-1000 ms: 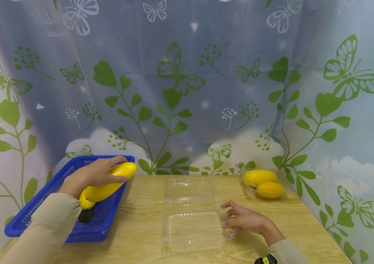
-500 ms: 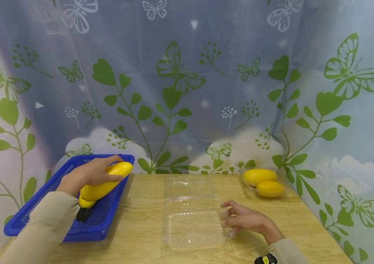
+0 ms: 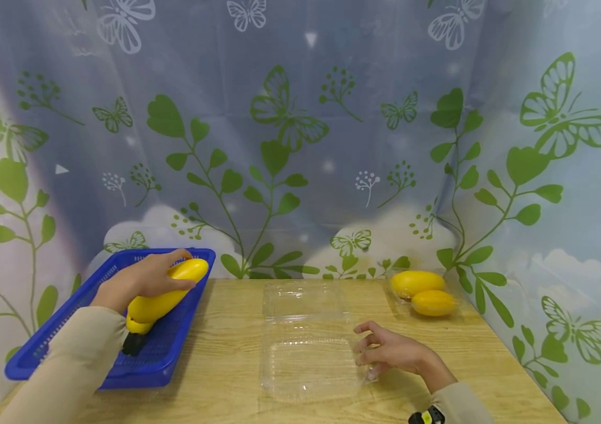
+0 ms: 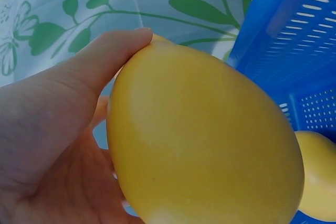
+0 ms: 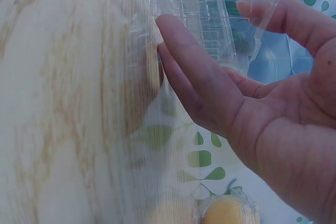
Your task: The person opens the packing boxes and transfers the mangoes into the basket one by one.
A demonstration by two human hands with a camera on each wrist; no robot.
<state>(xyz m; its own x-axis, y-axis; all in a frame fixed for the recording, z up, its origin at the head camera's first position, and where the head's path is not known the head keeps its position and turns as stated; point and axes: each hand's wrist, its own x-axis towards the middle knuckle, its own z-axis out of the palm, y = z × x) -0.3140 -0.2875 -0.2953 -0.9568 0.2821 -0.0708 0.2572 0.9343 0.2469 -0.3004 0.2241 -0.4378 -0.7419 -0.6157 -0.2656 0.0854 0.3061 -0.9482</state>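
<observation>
My left hand grips a smooth yellow oval fruit just above the blue plastic basket at the table's left; the thumb and palm wrap its side. A second yellow fruit lies in the basket beneath it. A clear plastic clamshell box lies open and empty in the middle of the table. My right hand rests at its right edge, with relaxed fingers touching the box wall and the thumb held apart.
Two more yellow fruits sit in a clear pack at the back right corner. The wooden table is closed in on three sides by a curtain printed with leaves and butterflies.
My left hand has carried the yellow fruit a little to the left and lower over the basket. The right hand has stayed at the box's edge.
</observation>
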